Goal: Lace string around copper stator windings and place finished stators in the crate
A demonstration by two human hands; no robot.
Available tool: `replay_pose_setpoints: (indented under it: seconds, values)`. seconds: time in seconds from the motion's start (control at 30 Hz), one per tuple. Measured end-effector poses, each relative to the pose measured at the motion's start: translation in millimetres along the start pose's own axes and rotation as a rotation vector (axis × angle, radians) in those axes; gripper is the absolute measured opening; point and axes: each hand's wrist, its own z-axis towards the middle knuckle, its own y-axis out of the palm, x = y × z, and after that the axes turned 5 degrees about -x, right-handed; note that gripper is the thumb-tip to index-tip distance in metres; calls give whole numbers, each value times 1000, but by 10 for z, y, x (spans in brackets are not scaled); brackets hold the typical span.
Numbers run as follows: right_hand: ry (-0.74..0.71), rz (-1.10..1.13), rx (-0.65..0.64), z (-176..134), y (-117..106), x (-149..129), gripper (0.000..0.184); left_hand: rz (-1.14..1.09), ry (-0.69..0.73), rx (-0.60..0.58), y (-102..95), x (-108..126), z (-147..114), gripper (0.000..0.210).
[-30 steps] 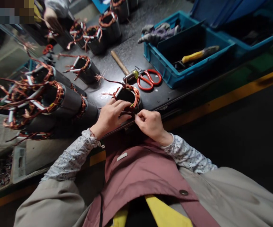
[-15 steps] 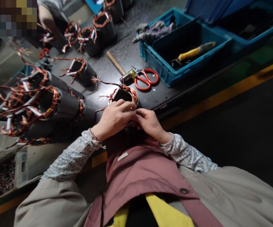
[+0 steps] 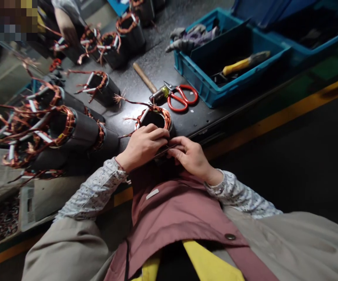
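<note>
A motor stator [image 3: 167,117] stands upright at the table's front edge, with a ring of copper windings on top and loose frayed leads to the left. My left hand [image 3: 146,143] lies over the near side of its winding ring, fingers bent and closed against it; the fingertips are partly hidden. Just to the right, my right hand [image 3: 191,157] is closed in a pinch, slightly apart from the left. A thin strand seems to run between the hands, too fine to name surely. Beyond the stator lie red-handled scissors [image 3: 177,104] and a wooden-handled hammer [image 3: 144,77].
Several more stators [image 3: 84,128] are stacked at left, and others stand farther back. A blue bin [image 3: 192,86] at the upper right holds a yellow-handled tool [image 3: 236,67] and gloves [image 3: 192,38]. Another person's hand [image 3: 69,35] is at the upper left.
My right hand has drawn slightly right and down, away from my left hand, opening a small gap between them. My left hand stays over the winding ring.
</note>
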Motion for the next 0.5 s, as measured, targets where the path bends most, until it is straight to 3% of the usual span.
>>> replay_pose_setpoints:
  seconds: [0.07, 0.17, 0.23, 0.37, 0.5]
  values:
    - [-155, -300, 59, -73, -52, 9, 13, -50, -25, 16, 13, 1, -6, 24]
    - [-334, -643, 187, -137, -72, 35, 19, -236, -61, 79, -16, -18, -28, 19]
    - [-411, -778, 241, -141, -52, 55, 23, -386, -152, 151, -72, -51, -57, 27]
    - [-489, -914, 272, -89, 9, 86, 27, -425, -407, 279, -193, -144, -119, 27]
    - [-463, -902, 277, 38, 86, 96, 26, -352, -433, 145, -214, -245, -98, 28]
